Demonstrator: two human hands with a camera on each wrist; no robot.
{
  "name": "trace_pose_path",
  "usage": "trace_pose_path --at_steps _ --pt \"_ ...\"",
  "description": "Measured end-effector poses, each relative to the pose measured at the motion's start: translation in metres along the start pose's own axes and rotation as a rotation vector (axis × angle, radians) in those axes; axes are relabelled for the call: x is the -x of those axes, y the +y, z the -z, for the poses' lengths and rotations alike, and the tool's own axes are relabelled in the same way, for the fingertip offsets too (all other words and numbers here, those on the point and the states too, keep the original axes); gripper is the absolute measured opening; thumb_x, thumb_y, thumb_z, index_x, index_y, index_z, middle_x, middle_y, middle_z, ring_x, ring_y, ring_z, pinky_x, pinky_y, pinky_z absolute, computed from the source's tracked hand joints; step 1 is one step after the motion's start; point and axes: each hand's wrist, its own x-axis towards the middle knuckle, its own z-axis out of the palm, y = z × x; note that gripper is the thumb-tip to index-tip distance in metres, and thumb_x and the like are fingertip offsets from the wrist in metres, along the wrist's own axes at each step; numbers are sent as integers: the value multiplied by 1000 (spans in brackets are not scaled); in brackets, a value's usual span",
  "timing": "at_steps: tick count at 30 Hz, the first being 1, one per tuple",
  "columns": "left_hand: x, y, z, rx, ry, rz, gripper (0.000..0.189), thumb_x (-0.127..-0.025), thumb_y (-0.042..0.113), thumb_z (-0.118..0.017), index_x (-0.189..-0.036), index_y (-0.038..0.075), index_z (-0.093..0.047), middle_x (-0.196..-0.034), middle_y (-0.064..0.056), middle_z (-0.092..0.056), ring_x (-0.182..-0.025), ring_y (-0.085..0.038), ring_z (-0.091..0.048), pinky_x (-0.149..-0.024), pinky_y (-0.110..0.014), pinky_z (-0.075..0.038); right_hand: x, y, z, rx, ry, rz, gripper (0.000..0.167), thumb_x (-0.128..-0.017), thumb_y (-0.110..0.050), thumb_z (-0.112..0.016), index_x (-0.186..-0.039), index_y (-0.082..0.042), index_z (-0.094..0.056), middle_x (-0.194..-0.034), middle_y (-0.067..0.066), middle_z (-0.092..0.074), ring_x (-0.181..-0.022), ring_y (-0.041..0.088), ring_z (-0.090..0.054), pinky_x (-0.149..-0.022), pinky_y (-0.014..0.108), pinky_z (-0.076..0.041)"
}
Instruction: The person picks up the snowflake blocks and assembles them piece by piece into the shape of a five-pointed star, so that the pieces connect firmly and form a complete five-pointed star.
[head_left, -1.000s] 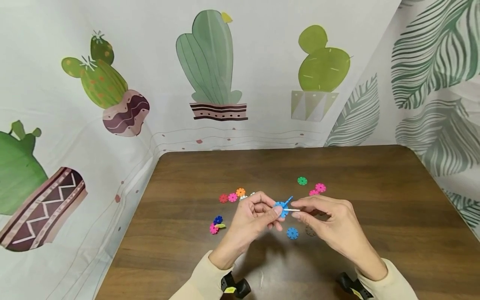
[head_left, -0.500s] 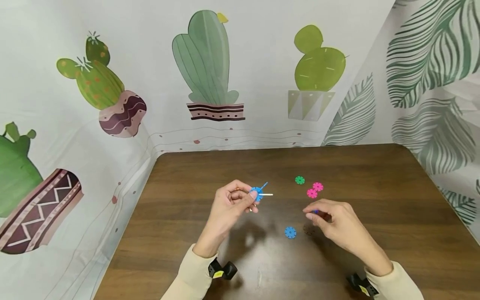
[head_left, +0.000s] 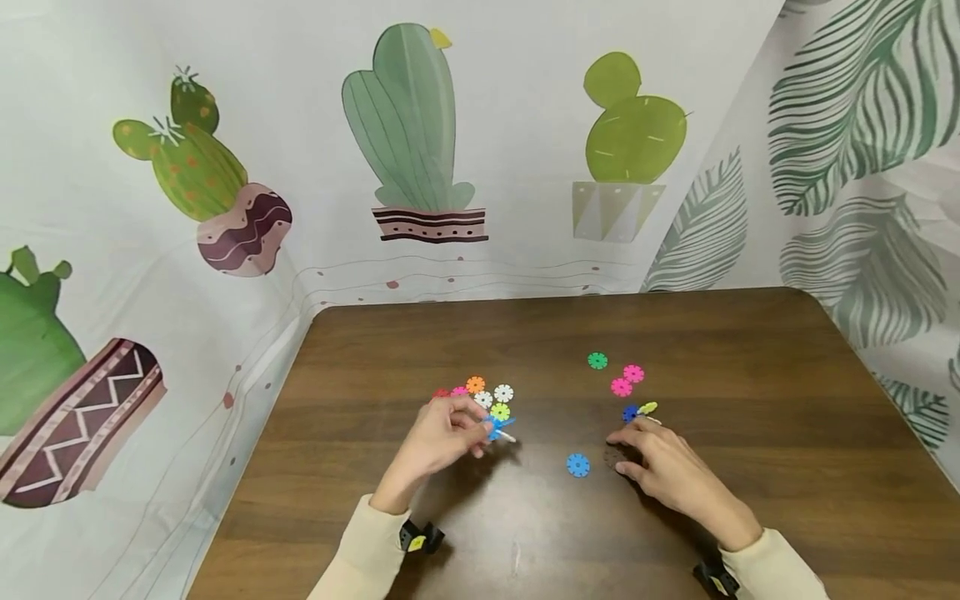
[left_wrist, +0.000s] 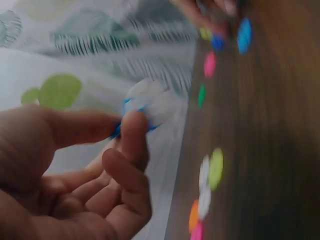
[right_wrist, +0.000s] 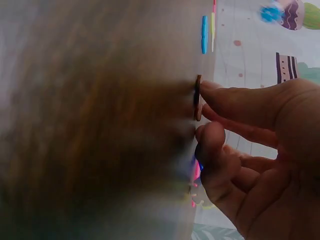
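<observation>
Left hand [head_left: 444,433] now lower over brown table [head_left: 540,333], blue disc [head_left: 492,428] pinched — right hand [head_left: 666,463] spread — cactus backdrop [head_left: 517,125]

You can read no text, brand or number here; the yellow labels [head_left: 417,543] on your black wrist devices [head_left: 433,537] are too small to make out.

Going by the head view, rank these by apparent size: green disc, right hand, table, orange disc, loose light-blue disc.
1. Wooden table
2. Right hand
3. Loose light-blue disc
4. Green disc and orange disc: too alike to rank

The light-blue one lies nearer, so true sizes are unsure.
</observation>
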Motion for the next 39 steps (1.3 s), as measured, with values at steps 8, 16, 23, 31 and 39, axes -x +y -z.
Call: trace_pose_path --at_steps 8,16,23,31,39 --pt "-2 -14 23 -311 -79 34 2 -94 7 -76 -93 5 -76 -75 -5 -78 -67 -18 -71 -63 -25 -50 -2 -5 -2 -6 -26 -21 24 -89 -11 -87 -111 -14 -79 -109 1 -72 -97 20 -70 -78 41 -59" --pt "-5 -17 23 -594 14 37 8 -88 13 -88 -83 14 -81 -71 4 -72 -67 -11 -60 -66 -30 -50 -3 -7 -3 1 -14 -23 24 -87 -11 -88 -109 -16 -78 -108 0 -71 -93 17 -68 -76 38 -57" --pt "-15 -9 16 -663 52 -54 6 -89 13 -87 -88 14 -81 -77 1 -73 -67 -14 -58 -60 -29 -46 -2 -6 -6 0 15 -22 27 -84 -11 -92 -103 -17 -74 -99 -5 -68 -89 12 -64 -73 35 -56" --pt "-36 -6 -19 -734 124 -76 19 -88 27 -90 -103 17 -82 -69 3 -66 -57 -12 -49 -46 -27 -37 1 -6 -10 -14 8 -22 30 -83 -9 -92 -102 -18 -70 -93 -8 -62 -81 7 -58 -66 27 -49" --pt "-50 -11 -32 -797 161 -101 44 -85 25 -93 -62 19 -56 -67 7 -46 -59 -11 -38 -46 -26 -29 -2 -6 -7 -17 12 -12 31 -83 -9 -92 -101 -18 -69 -92 -8 -62 -80 7 -57 -65 25 -48"
